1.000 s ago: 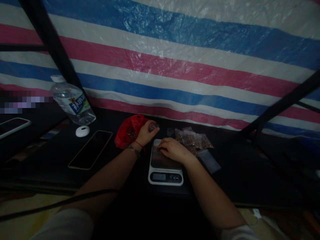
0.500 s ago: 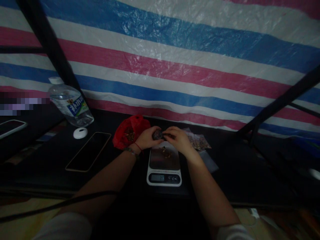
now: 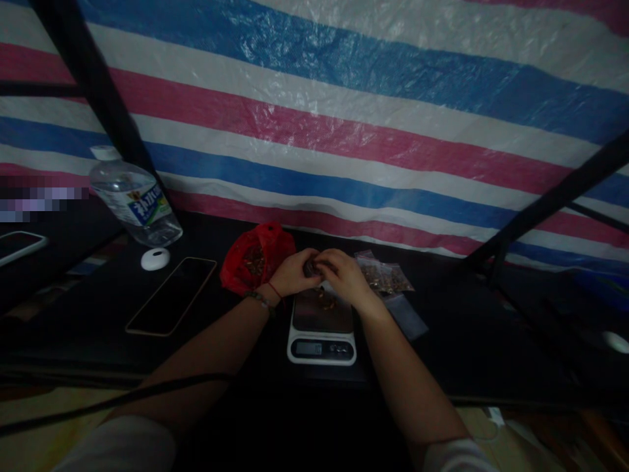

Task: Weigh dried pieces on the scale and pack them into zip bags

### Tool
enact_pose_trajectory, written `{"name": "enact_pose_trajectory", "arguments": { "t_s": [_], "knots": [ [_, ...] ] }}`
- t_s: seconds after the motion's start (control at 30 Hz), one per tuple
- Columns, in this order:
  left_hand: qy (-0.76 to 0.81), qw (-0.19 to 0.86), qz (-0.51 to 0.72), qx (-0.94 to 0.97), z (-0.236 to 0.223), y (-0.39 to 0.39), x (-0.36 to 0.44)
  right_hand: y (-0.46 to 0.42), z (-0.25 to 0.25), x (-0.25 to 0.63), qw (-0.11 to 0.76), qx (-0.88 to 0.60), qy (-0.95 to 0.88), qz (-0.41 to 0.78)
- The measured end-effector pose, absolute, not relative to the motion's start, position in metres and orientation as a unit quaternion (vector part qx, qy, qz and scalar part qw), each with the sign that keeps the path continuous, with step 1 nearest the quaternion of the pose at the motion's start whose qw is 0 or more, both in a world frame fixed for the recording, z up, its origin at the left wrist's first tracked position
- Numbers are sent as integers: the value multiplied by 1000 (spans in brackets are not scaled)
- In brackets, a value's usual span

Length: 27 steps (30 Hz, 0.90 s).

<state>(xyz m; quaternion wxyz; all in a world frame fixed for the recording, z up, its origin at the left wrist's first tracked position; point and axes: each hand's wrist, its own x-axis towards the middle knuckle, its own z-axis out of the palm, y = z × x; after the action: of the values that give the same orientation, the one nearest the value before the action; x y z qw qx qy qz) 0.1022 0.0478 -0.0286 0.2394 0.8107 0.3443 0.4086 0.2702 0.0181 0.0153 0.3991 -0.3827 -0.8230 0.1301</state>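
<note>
Bare left hand holds a small dark rounded object, bare right hand touching it, near the far edge of a rectangular white digital scale

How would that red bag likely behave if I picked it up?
The red bag would probably sag, since its thin sides look crumpled. The small pieces inside might spill if it tips, as its mouth looks open.

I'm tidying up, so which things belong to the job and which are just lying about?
Likely in use: scale, pieces on it, dark held item, red bag, clear bags.
Likely lying about: bottle, white rounded object, gold-edged phone, white-edged phone.
</note>
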Motion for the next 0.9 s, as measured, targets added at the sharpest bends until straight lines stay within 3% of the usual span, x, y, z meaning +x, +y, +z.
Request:
{"name": "enact_pose_trajectory", "arguments": {
  "t_s": [0.1,0.3,0.43,0.63,0.9],
  "knots": [
    [377,251,432,779,-32,51,101,14,20,285,396,-420,-808,117],
    [421,252,456,742,-39,60,98,1,19,311,175,-467,-817,289],
    [429,242,454,742,-41,61,98,-3,15,305,91,-468,-816,328],
    [425,248,451,744,-41,60,97,-3,6,291,128,-467,-844,230],
    [417,241,440,758,-41,62,97,-1,7,274,119,-442,-870,186]
  ]
}}
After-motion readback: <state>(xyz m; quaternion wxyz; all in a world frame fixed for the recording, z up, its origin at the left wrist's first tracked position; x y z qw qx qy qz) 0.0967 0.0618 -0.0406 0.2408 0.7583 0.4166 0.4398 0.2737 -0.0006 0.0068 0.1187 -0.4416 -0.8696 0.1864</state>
